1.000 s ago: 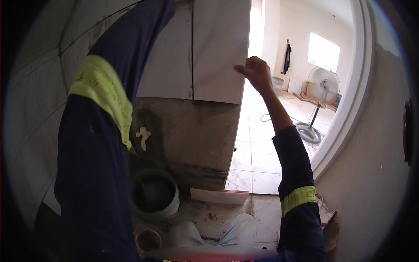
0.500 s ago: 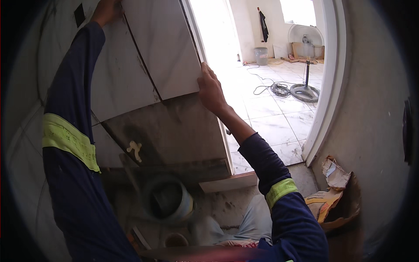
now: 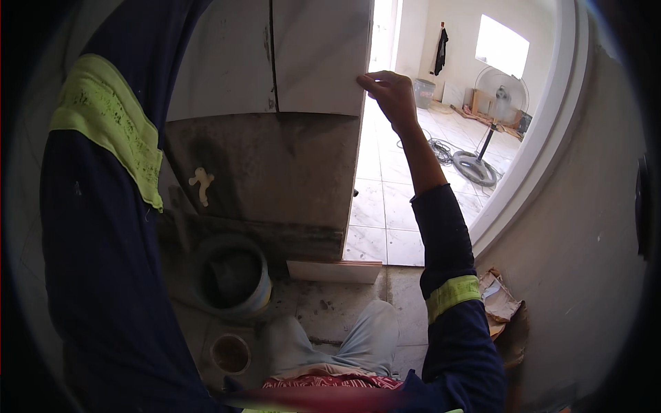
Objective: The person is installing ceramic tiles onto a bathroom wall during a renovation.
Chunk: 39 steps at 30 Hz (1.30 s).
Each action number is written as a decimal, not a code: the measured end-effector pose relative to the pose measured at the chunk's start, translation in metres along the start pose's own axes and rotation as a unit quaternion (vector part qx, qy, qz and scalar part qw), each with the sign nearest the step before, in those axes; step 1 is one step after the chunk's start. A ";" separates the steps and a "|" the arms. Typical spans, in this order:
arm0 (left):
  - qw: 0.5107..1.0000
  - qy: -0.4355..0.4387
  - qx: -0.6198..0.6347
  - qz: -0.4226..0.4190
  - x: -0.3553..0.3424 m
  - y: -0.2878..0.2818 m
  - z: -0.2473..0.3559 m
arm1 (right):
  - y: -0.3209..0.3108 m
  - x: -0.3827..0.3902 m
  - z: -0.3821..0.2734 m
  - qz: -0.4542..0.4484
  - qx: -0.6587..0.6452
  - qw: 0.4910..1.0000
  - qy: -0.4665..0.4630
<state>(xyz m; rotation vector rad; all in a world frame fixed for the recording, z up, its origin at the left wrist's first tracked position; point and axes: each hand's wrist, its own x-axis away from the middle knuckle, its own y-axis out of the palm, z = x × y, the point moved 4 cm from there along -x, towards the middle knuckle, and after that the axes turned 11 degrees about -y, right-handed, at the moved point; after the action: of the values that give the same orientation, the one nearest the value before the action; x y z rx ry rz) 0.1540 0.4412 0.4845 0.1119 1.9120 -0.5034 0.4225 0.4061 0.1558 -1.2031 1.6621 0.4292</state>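
My right hand [image 3: 394,96] reaches up to the right edge of a pale marble-look wall tile [image 3: 320,58], fingertips pinched together against that edge beside the doorway. A dark vertical gap parts this tile from a second marbled tile [image 3: 224,62] on its left. My left sleeve [image 3: 103,117], dark blue with a yellow-green band, rises past the upper edge of the view, so the left hand is hidden. Below the tiles lies a bare, dark grey stretch of wall [image 3: 289,168], with a cream tap-like fitting [image 3: 202,183] on its left part.
A bucket [image 3: 266,286] with dark contents stands by the wall, near a small round pot [image 3: 231,354]. A cut tile strip [image 3: 334,272] lies at the wall's foot. Torn paper bag [image 3: 497,296] at right. Beyond the doorway stand a pedestal fan [image 3: 475,165] and cable [image 3: 441,149].
The view has shifted, and my left hand has gone out of it at the top. My right hand stays at the tile's right edge, its fingers now more pinched.
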 end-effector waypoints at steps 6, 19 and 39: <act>0.925 0.068 0.317 -0.200 -0.005 -0.016 -0.010 | 0.002 0.000 0.017 -0.029 0.018 0.999 -0.006; 0.998 -0.059 -0.010 -0.003 0.011 -0.008 0.014 | 0.003 0.006 0.019 -0.018 -0.046 0.998 0.025; 0.987 -0.137 0.089 -0.010 0.029 -0.010 0.007 | 0.004 0.005 0.007 -0.023 -0.084 0.994 0.059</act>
<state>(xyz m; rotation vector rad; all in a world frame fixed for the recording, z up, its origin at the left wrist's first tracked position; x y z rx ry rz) 0.1451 0.4251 0.4588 0.1318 1.6001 -0.6685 0.4225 0.4100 0.1473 -1.4122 1.7216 0.4846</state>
